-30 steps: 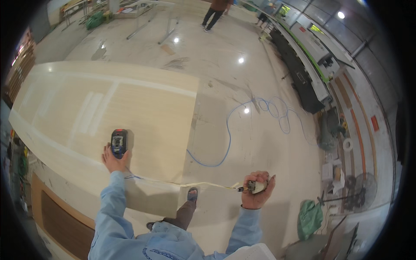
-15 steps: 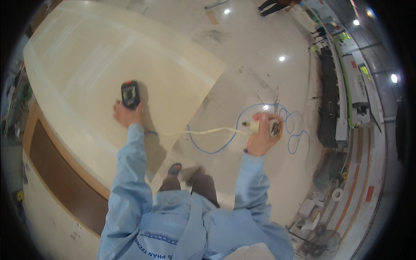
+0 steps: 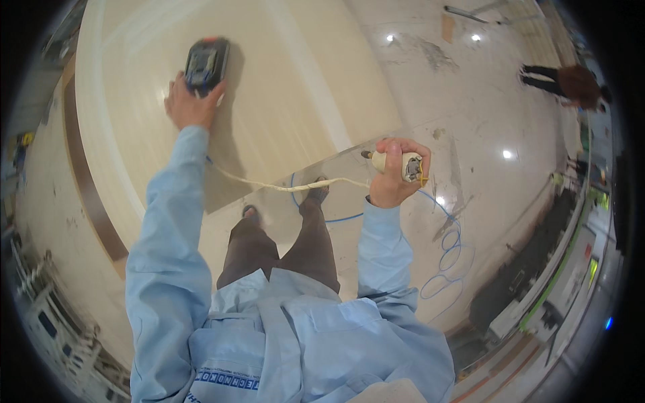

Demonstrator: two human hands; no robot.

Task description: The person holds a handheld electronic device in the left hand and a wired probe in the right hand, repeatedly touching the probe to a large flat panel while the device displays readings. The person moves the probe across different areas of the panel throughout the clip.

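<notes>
On a large pale panel, my left hand grips the near end of a black, block-shaped hand tool with a red far end. What kind of tool it is I cannot make out. My right hand is closed around a cream-coloured tool with a dark tip pointing left, held up beyond the panel's near right edge. A cream cord or hose runs from near my left wrist across to my right hand. Where its ends join is hidden.
Blue hose lies in loops on the shiny floor to the right. A brown-edged board stands along the left. Another person stands at the far right. Long machinery lines the right side.
My view has shifted and turned. My left hand and the black tool now reach farther out over the panel. The cream tool stays in my right hand, and my feet have moved.
</notes>
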